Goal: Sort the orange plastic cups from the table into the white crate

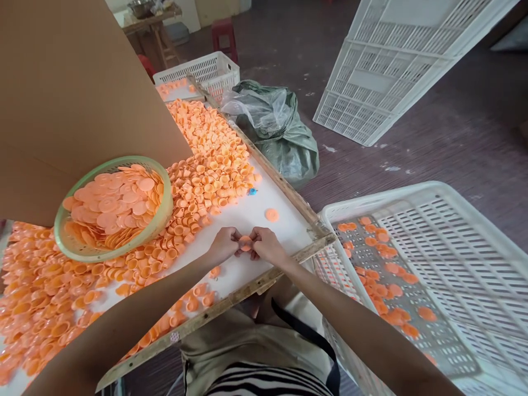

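Observation:
Over the white tabletop [231, 214], my left hand [225, 243] and my right hand [266, 245] meet around one small round orange plastic piece [245, 243]. Each hand is closed, its thumb and fingers pinching one side of the piece. Whether it is one part or two joined parts I cannot tell. A flat orange disc [271, 214] lies on the table beyond my right hand. Left of my hands spreads a large heap of orange plastic cups [210, 170]. A green-rimmed basket [167, 206] full of flat orange discs [119, 203] sits on that heap.
A wooden edge strip [284, 190] borders the table. At right stands a white plastic crate [445, 192] with orange pieces [388, 297] inside. Beyond are a green sack [297, 148], stacked white crates [371, 82] and a red stool [224, 38]. Brown cardboard [82, 82] rises at left.

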The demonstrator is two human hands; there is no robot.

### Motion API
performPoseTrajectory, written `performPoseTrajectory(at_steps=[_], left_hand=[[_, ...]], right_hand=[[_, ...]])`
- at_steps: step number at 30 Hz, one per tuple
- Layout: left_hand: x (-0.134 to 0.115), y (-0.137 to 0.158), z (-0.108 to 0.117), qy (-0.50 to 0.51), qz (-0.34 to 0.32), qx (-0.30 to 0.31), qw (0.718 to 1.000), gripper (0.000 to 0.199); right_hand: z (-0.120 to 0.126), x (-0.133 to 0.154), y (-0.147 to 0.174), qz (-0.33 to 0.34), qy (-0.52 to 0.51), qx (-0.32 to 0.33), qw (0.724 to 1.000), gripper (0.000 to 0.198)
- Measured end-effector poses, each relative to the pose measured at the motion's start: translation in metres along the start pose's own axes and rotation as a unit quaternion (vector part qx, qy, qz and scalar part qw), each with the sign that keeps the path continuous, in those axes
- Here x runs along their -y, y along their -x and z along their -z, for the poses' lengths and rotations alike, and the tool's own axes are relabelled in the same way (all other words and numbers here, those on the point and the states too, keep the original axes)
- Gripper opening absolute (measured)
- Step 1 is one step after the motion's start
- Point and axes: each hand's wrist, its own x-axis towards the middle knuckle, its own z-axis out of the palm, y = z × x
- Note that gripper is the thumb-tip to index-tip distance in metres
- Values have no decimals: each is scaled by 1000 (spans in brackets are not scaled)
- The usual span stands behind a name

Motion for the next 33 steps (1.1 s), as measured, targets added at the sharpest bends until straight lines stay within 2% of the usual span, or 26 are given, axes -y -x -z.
performPoseTrajectory(at_steps=[5,8,14,18,20,22,24,25,26,28,30,31,33], left_hand=[[-13,-5,-2,10,86,7,996,7],[-16,-8,-3,8,105,-1,994,8],[-8,-5,-6,13,72,-26,997,9],[-3,5,-14,10,18,-49,999,7],[-1,14,-16,0,-23,-47,999,16],[2,27,-11,-30,-78,-55,995,29],[6,46,2,-86,-142,-87,982,33],[9,56,12,-126,-153,-105,975,33],[13,67,22,-167,-150,-124,967,33],[23,86,40,-244,-125,-146,951,36],[34,98,51,-283,-103,-131,944,39],[39,100,52,-292,-96,-117,944,38],[46,99,48,-292,-94,-89,948,31]], right_hand=[[2,5,-4,-21,8,-2,1000,8],[2,6,-6,-43,12,-6,999,6],[-5,-2,-5,-28,8,-42,999,9],[-12,-1,3,3,-13,-38,999,5],[-8,1,16,27,-15,-51,998,3],[8,-1,37,83,4,-109,991,6],[41,-10,65,171,49,-222,959,14],[62,-17,80,208,80,-302,927,19],[85,-26,94,220,105,-376,894,23],[128,-43,116,164,157,-479,848,27],[156,-56,125,112,228,-524,813,26],[160,-59,124,116,251,-530,802,26],[151,-56,111,169,265,-501,807,26]])
